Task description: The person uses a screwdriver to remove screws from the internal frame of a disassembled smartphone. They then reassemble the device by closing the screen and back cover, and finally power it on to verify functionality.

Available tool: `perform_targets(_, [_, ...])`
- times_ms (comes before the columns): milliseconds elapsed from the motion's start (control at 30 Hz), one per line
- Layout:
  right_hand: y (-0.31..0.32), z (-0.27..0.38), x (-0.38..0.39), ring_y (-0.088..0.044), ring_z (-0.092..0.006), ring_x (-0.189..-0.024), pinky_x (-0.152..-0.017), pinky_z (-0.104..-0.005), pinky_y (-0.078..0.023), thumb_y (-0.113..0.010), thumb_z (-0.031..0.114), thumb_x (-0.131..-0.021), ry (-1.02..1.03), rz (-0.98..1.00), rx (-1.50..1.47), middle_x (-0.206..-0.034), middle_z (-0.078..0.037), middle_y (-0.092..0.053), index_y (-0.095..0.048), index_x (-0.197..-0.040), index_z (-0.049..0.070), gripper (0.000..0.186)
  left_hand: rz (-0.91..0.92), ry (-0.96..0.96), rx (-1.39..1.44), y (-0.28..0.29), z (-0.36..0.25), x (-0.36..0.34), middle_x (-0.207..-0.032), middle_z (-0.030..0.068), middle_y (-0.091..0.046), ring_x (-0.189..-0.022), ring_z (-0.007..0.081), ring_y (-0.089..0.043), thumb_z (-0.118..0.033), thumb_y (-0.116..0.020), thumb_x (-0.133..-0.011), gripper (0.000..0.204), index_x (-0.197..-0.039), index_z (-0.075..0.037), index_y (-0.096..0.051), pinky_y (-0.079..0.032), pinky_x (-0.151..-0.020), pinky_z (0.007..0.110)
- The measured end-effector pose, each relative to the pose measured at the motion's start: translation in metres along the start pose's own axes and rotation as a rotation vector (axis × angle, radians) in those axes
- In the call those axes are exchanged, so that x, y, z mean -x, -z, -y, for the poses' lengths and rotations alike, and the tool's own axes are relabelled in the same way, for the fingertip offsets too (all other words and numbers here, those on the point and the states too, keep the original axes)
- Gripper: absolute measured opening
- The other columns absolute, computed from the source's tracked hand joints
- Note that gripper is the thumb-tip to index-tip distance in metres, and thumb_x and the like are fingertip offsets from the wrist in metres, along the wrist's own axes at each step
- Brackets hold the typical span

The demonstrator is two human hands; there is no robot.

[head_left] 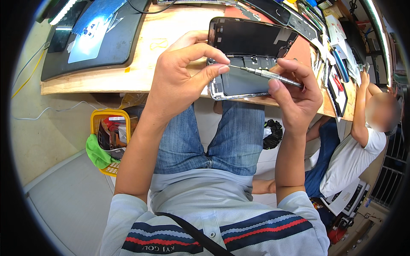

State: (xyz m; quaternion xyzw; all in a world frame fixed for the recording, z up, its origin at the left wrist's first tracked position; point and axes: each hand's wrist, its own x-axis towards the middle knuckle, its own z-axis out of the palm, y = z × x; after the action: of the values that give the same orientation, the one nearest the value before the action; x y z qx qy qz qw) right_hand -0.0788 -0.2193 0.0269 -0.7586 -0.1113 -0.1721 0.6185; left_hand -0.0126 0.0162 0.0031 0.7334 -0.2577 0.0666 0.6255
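Observation:
My right hand is closed round the silver handle of a precision screwdriver, whose thin shaft points left. At its tip my left hand pinches with thumb and forefinger; whether a tiny screw sits between them is too small to tell. Below both hands lies an opened smartphone at the table's front edge, its dark inside facing up. Its black screen panel is folded up and away along the far side, still beside the body. My fingers cover parts of the phone's left and right edges.
A black mat with a brightly lit blue-white sheet lies on the wooden table at left. Tools, including red-handled pliers, crowd the right side. A yellow basket stands below left. Another person sits at right.

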Motion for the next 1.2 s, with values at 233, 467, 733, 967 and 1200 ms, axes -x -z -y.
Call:
perform_targets(233, [0.001,0.001,-0.002,-0.069,-0.013,-0.1,-0.081,-0.0228,-0.058,-0.076,-0.007,-0.087,0.016,-0.003,0.006,-0.11,-0.01,-0.068,-0.064,-0.125,-0.007,0.04,-0.02,-0.049,-0.029,0.0,-0.001,-0.001,-0.114,0.0164,-0.069,-0.104,0.0252,-0.067,-0.002,-0.084,-0.079,0.016,-0.093,-0.001,-0.076,-0.052,-0.091,0.034])
perform_targets(467, [0.0,0.002,-0.002,-0.069,-0.0129,-0.098,-0.081,-0.023,-0.058,-0.076,-0.007,-0.087,0.015,-0.005,0.007,-0.107,-0.01,-0.069,-0.065,-0.125,-0.006,0.04,-0.006,-0.022,0.014,0.0,-0.002,-0.001,-0.115,0.0157,-0.069,-0.106,0.0238,-0.067,-0.003,-0.085,-0.078,0.015,-0.091,-0.001,-0.076,-0.052,-0.092,0.033])
perform_targets(733, [0.001,0.004,-0.006,-0.069,-0.0117,-0.097,-0.08,-0.0227,-0.057,-0.076,-0.007,-0.086,0.028,0.017,0.033,-0.106,-0.01,-0.069,-0.065,-0.126,-0.006,0.041,0.01,0.037,0.092,0.0,-0.001,0.0,-0.114,0.0129,-0.07,-0.117,0.0253,-0.063,-0.003,-0.086,-0.078,0.015,-0.09,-0.003,-0.077,-0.051,-0.099,0.037])
perform_targets(967, [0.001,0.007,-0.01,-0.069,-0.011,-0.094,-0.079,-0.0224,-0.056,-0.075,-0.007,-0.086,0.049,0.038,0.044,-0.104,-0.009,-0.069,-0.065,-0.126,-0.006,0.042,-0.002,0.065,0.16,-0.001,-0.002,0.0,-0.122,0.0164,-0.067,-0.12,0.0247,-0.062,-0.004,-0.088,-0.077,0.018,-0.092,-0.003,-0.078,-0.052,-0.099,0.035])
perform_targets(1200, [0.0,0.009,-0.011,-0.069,-0.0107,-0.093,-0.077,-0.022,-0.056,-0.076,-0.007,-0.086,0.051,0.025,0.057,-0.103,-0.009,-0.07,-0.065,-0.126,-0.005,0.042,0.004,-0.012,0.074,0.0,-0.001,-0.001,-0.118,0.0148,-0.069,-0.116,0.0238,-0.063,-0.002,-0.086,-0.077,0.015,-0.09,-0.002,-0.078,-0.054,-0.094,0.034])
